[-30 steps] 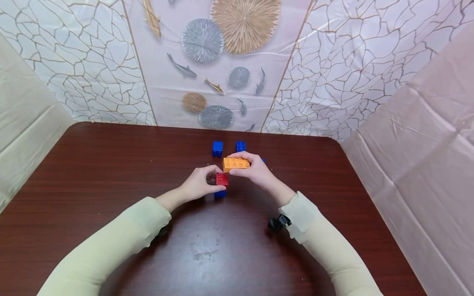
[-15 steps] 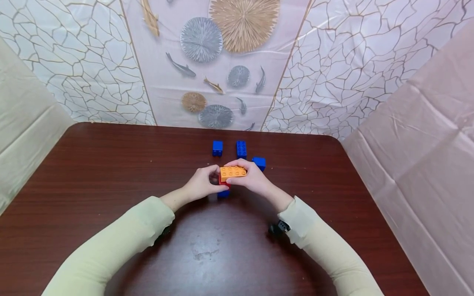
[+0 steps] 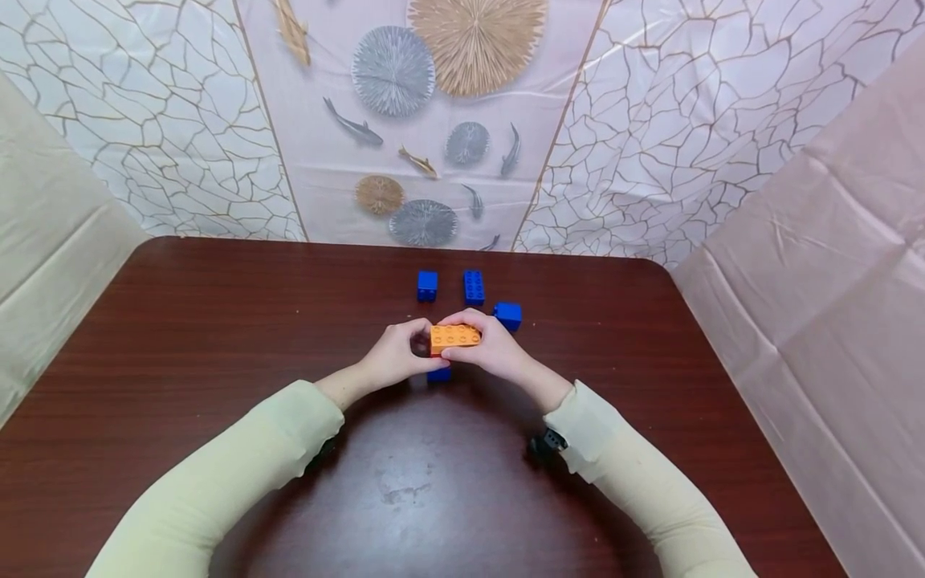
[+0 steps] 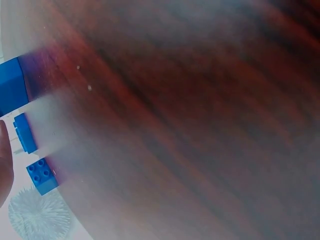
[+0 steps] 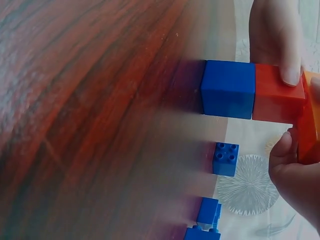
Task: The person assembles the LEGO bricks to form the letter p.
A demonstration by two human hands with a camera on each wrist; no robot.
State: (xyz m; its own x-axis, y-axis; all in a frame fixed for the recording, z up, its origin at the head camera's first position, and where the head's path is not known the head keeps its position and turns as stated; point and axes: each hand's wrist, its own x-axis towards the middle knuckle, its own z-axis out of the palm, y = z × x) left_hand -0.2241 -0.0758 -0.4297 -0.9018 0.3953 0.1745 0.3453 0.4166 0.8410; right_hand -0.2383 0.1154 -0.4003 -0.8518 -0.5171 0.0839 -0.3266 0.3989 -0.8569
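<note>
A small stack stands on the table, with a blue toy building brick point(image 3: 438, 375) at the bottom and a red brick point(image 5: 274, 97) on top of it. An orange eight-stud brick point(image 3: 455, 336) sits over the red one, overhanging to the right. My right hand point(image 3: 499, 350) grips the orange brick between thumb and fingers. From the left, my left hand point(image 3: 393, 355) holds the red brick, its thumb lying along the near side. In the head view the orange brick hides most of the red one. Only part of a finger point(image 4: 4, 165) shows in the left wrist view.
Behind the stack lie three more blue bricks: a square one point(image 3: 427, 286), a longer studded one point(image 3: 473, 286) and one on its side point(image 3: 507, 315). The dark wooden table point(image 3: 238, 321) ends at a patterned cloth backdrop point(image 3: 426, 144).
My right hand has brought the orange brick left and down onto the red brick. The left hand and stack have shifted slightly right. The blue brick at the right is now uncovered.
</note>
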